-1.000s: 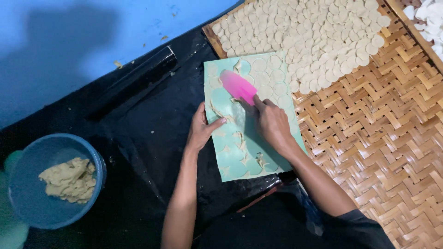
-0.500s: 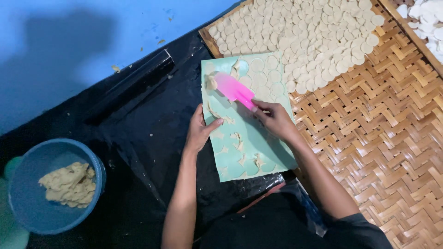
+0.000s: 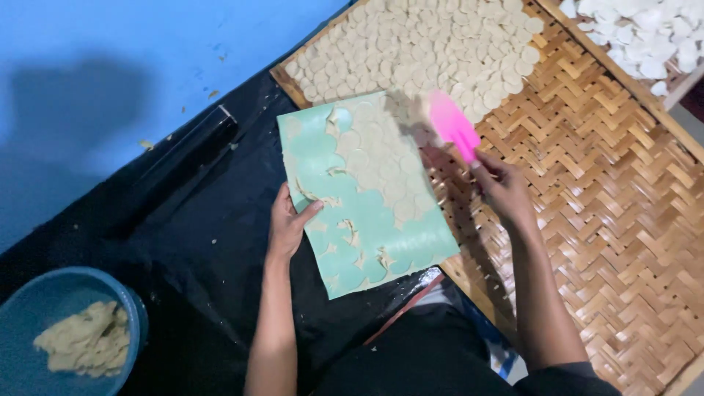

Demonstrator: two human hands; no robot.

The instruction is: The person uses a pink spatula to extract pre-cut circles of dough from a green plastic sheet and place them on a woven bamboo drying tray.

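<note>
My left hand (image 3: 289, 224) grips the left edge of a pale green board (image 3: 407, 242) that carries thin beige dough rounds (image 3: 378, 165) and dough scraps. My right hand (image 3: 502, 187) holds a pink spatula (image 3: 452, 126) by its handle, the blade raised over the board's upper right corner, beside the woven bamboo tray (image 3: 587, 183). Rows of flat dough rounds (image 3: 418, 44) cover the far part of that tray.
A blue bowl (image 3: 29, 308) with a lump of beige dough (image 3: 84, 341) stands at the lower left on black plastic sheeting (image 3: 183, 220). A second tray with white pieces (image 3: 645, 37) lies at the top right. A blue wall fills the upper left.
The pink spatula has left the middle of the board and moved up and right toward the tray. The left hand stays on the board's left edge. The view has shifted closer.
</note>
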